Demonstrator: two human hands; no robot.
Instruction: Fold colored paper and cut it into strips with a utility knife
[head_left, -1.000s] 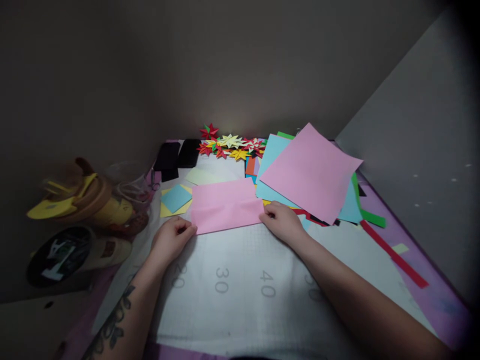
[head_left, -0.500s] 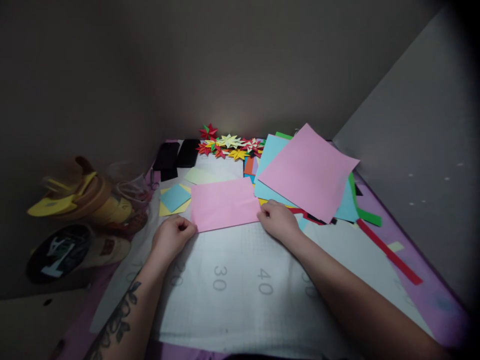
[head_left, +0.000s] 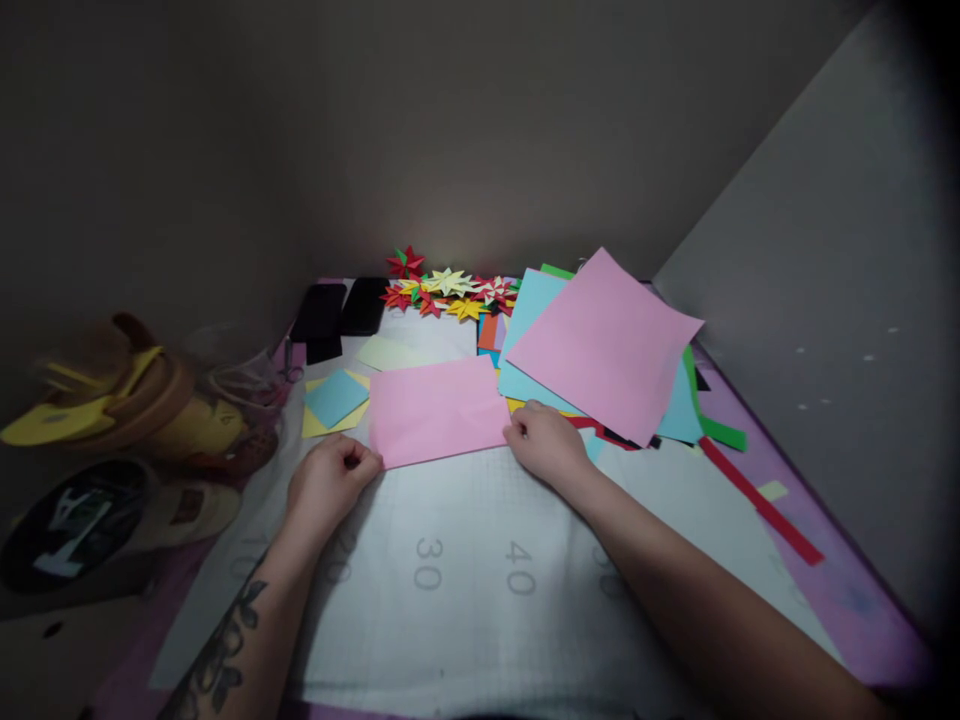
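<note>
A pink rectangle of paper (head_left: 441,412) lies in front of me on a white mat marked with numbers (head_left: 472,630). At its near left corner my left hand (head_left: 330,482) is closed, pinching the edge between thumb and fingers. My right hand (head_left: 549,440) pinches the near right corner in the same way. Just beyond the right hand, a large pink sheet (head_left: 604,345) rests on top of light blue sheets (head_left: 536,300). Close to the left hand sits a small blue square (head_left: 337,398) on a yellow one (head_left: 316,420).
Folded paper stars (head_left: 450,283) line the back wall beside two dark phone-like slabs (head_left: 366,306). At the left are a yellow-brown cup-like object (head_left: 187,410) and a dark round-topped item (head_left: 75,525). A red strip (head_left: 761,500) lies along the right side.
The whole scene has shifted slightly left in view, as if my head turned a little right. Both hands still hold the pink paper's near corners.
</note>
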